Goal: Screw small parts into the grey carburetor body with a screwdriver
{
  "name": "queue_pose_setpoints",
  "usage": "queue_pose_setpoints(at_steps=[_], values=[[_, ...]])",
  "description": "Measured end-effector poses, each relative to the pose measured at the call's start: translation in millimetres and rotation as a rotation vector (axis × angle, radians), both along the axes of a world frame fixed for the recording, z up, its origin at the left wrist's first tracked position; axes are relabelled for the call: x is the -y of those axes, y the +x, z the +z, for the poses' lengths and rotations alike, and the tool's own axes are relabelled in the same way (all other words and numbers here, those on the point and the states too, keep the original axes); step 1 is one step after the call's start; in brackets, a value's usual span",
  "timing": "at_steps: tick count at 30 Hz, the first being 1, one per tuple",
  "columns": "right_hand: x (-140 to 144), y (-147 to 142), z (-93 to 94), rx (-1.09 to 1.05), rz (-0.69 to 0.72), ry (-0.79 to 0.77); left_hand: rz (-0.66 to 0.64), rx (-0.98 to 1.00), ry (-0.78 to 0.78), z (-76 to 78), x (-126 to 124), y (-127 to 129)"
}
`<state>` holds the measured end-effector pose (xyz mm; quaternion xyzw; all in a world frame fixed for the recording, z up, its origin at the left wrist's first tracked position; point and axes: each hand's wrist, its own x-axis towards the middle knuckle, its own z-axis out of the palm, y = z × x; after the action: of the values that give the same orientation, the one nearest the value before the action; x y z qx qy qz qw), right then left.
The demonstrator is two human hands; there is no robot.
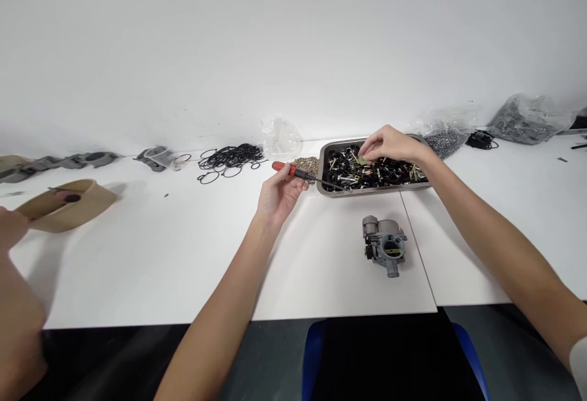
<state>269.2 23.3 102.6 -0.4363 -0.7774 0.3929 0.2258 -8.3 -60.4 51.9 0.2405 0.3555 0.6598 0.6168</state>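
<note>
My left hand [279,193] grips a screwdriver [300,173] with a red and black handle, its shaft pointing right toward a metal tray [321,172]. The tray holds several small black and brass parts. Over the tray, my right hand [389,144] pinches a small greenish part [362,160] between its fingertips. A grey metal carburetor [384,244] stands on the white table in front of the tray, apart from both hands.
Black O-rings [229,159] lie spread at the back, beside a clear plastic bag [280,137]. Bags of dark parts [527,120] sit at the far right. Grey castings [156,158] line the back left. Another person's hand [13,230] holds a tan object [68,205] at the left. A blue chair [316,352] is below.
</note>
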Motion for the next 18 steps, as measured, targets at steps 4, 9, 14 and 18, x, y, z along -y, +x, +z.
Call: queue_pose_setpoints(at_steps=[4,9,14,18], values=[[11,0,21.4,-0.064,0.089,-0.031,0.012,-0.007,-0.004,0.7,0,-1],[55,3,35.4,-0.024,0.199,-0.016,0.035,-0.001,-0.009,0.1,-1,-4],[103,24,14.7,-0.099,0.371,-0.219,0.035,-0.006,0.016,-0.7,-1,-3],[119,31,-8.4,-0.195,0.393,-0.34,0.029,-0.017,0.01,0.6,0,-1]])
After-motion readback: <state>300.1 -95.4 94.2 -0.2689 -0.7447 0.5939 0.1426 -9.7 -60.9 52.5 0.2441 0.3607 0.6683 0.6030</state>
